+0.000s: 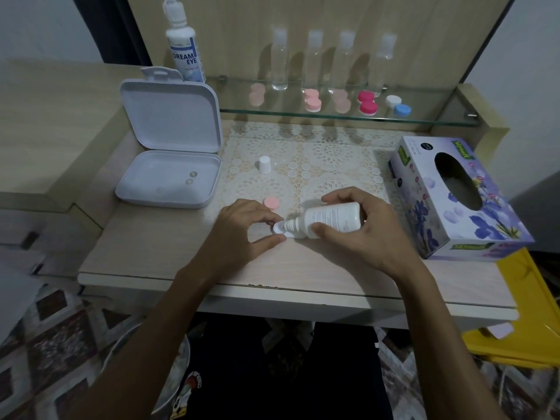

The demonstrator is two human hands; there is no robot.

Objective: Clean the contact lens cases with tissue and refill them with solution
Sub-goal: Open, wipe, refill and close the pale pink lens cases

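A white lens case (280, 231) lies on the counter (157, 253) near its front edge, between the two hands; the left hand (242, 228) pinches it with thumb and forefinger; the right hand (360, 228) has its fingers (339, 197) curled round a white solution bottle (330, 221), tipped on its side with the nozzle at the case; a pink cap (271, 202) sits just behind the left hand; a white bottle cap (264, 164) stands further back on the lace mat (327, 159); an open white box (169, 174) lies to the left, a tissue box (454, 201) to the right; more lens cases (368, 103) and clear bottles (279, 60) line the glass shelf (439, 119).
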